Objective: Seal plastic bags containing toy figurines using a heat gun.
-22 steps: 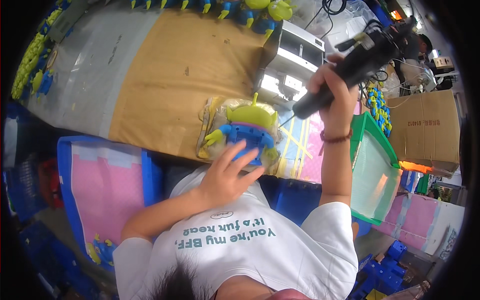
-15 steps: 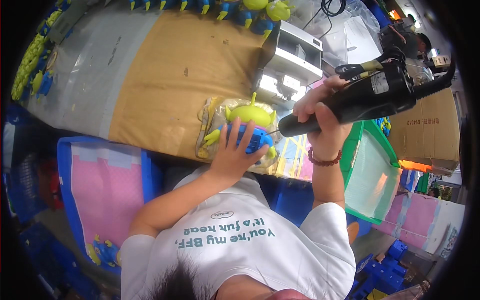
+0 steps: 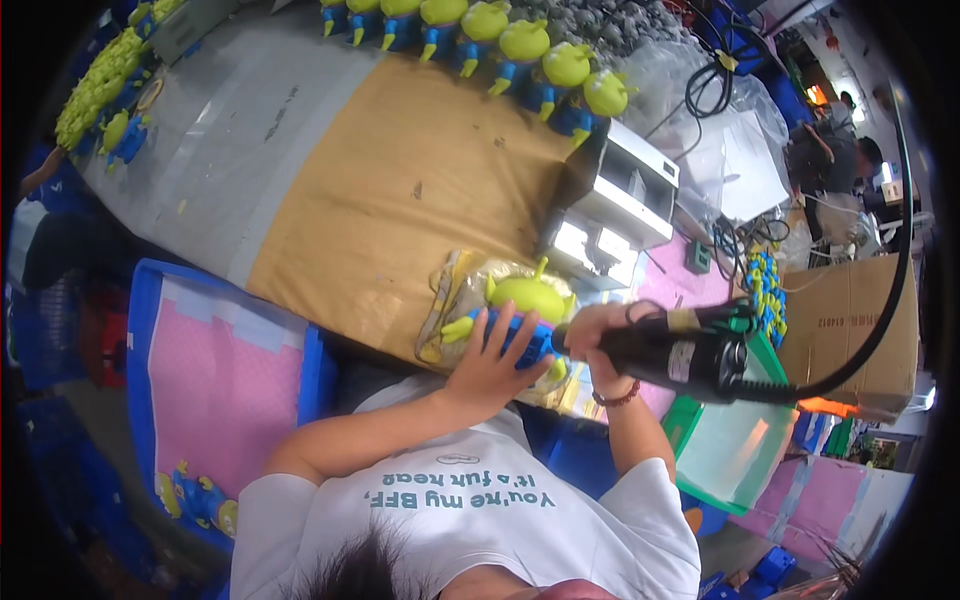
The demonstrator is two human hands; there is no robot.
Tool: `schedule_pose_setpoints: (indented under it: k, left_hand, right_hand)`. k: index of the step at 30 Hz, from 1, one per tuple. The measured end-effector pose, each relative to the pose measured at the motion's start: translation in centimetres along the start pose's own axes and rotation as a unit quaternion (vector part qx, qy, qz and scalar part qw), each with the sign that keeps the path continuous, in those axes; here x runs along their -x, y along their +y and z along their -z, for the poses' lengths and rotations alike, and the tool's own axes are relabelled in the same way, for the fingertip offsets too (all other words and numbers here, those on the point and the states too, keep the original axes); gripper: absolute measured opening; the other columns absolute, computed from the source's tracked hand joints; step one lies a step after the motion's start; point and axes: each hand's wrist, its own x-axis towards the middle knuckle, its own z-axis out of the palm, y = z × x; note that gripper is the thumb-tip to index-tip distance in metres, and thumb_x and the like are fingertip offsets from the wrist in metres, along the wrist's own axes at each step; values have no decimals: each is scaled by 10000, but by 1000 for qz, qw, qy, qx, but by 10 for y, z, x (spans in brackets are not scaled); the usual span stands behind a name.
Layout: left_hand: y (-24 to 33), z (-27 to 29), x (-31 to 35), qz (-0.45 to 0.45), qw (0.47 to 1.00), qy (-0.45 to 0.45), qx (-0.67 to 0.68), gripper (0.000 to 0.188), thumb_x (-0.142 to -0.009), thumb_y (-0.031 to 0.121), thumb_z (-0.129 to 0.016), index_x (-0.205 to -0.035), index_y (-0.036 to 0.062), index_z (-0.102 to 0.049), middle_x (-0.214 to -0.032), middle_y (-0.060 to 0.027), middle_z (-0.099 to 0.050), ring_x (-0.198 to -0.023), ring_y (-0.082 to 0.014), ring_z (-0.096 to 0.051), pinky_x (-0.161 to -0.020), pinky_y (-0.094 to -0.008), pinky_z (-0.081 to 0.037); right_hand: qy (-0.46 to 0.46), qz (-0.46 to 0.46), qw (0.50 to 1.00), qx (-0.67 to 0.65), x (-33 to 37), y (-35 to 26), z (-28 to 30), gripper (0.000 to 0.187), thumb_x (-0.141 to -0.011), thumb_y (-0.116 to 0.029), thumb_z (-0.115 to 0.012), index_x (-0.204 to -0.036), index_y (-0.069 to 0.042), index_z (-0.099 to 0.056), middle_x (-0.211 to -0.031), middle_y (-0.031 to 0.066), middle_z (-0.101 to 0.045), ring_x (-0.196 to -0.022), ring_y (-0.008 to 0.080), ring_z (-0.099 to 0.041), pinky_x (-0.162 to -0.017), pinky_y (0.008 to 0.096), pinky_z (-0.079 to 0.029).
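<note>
Toy (image 3: pixel 533 298) lies on a plastic-covered pad (image 3: pixel 437 320) at the near edge of the table (image 3: pixel 340 190), green head pointing away from the person, blue body partly under the left hand (image 3: pixel 492 370). Brown and grey sheeting covers the table. Left of the person stands a blue bin (image 3: pixel 143 370) with a pink lining and toys near its lower end; to the right are a cardboard box (image 3: pixel 840 335) and a green bin (image 3: pixel 740 455). Similar toys form a row (image 3: pixel 525 42) along the table's far side, and a white unit (image 3: pixel 630 185) sits beyond the pad. The right hand (image 3: pixel 597 343) is wrapped round the front of a black driver (image 3: pixel 665 352), whose nose meets the toy's right side; I cannot tell whether its bit touches. The left hand rests with fingers spread across the toy. A beaded bracelet (image 3: pixel 617 397) circles the right wrist.
</note>
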Motion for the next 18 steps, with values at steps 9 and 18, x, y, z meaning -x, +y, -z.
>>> schedule_pose_setpoints:
  k: [9,18]
  left_hand:
    - [-4,-4,-3,-4,1000,0,-5,309,-808,281,-586,-1115,244,-609,-1407,-263,-364,-1263,-539,-344,-997,-652,-309]
    - [-4,-4,-4,-8,1000,-1,28,361,-825,238,-556,-1182,183,-559,-1425,-282,-332,-1268,-543,-336,-1000,-654,-305]
  right_hand:
    - [-57,81,993,58,-30,-16,-11,379,-757,7,-649,-1046,-79,-420,-713,64,-546,-542,198,-563,-525,335,-470]
    - [-43,68,997,1,-26,-13,-7,409,-676,61,-662,-1027,-71,-497,-764,71,-594,-624,225,-604,-566,326,-501]
